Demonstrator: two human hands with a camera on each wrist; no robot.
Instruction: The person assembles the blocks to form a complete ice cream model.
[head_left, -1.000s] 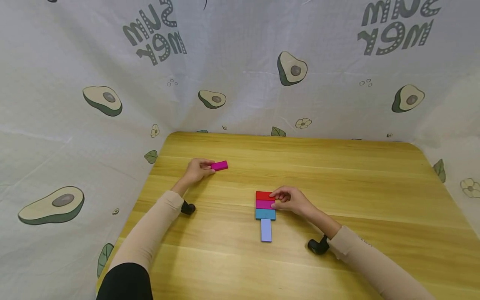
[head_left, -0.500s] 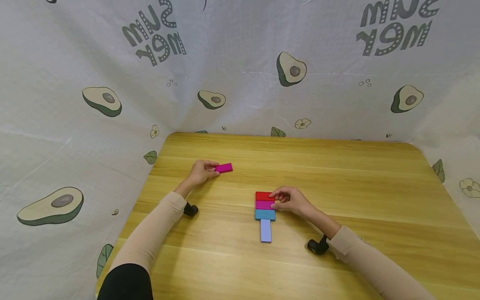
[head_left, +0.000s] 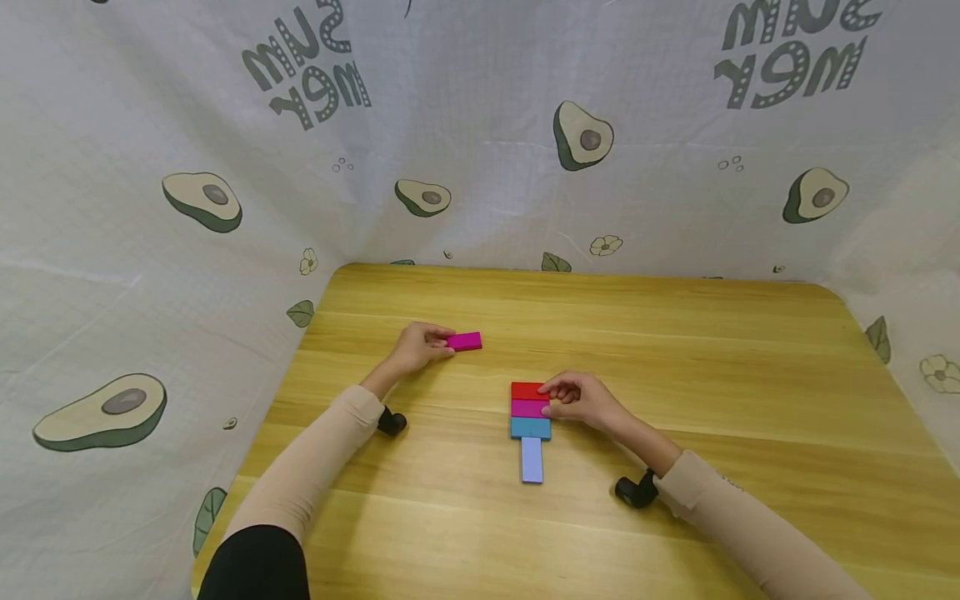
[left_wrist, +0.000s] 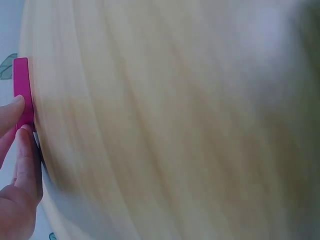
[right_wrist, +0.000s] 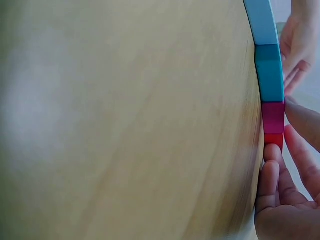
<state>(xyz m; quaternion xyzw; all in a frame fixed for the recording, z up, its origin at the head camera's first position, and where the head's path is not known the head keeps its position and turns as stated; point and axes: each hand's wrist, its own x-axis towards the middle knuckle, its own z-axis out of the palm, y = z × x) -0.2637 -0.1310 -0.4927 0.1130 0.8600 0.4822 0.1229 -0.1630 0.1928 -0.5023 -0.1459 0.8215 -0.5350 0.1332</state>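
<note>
In the head view my left hand [head_left: 422,345] pinches one end of a magenta block [head_left: 465,341] between thumb and fingers. The left wrist view shows the same block [left_wrist: 22,90] close to the table surface; whether it touches cannot be told. My right hand [head_left: 588,400] rests its index fingertip on a red block [head_left: 525,391] and its thumb on a second magenta block [head_left: 525,408]. Those two lie flat against each other, with a teal block [head_left: 531,428] against the near side. A pale lavender block [head_left: 532,461] extends lengthwise from the teal one toward me.
The blocks lie on a wooden table [head_left: 675,350] with rounded far corners. Around it hangs a white curtain [head_left: 487,108] with avocado prints. A black wrist camera [head_left: 637,490] sits under the right sleeve, another black camera [head_left: 392,421] under the left.
My left hand has carried its magenta block to the right and slightly nearer, toward the row of blocks. The right hand and the blocks under it have stayed put.
</note>
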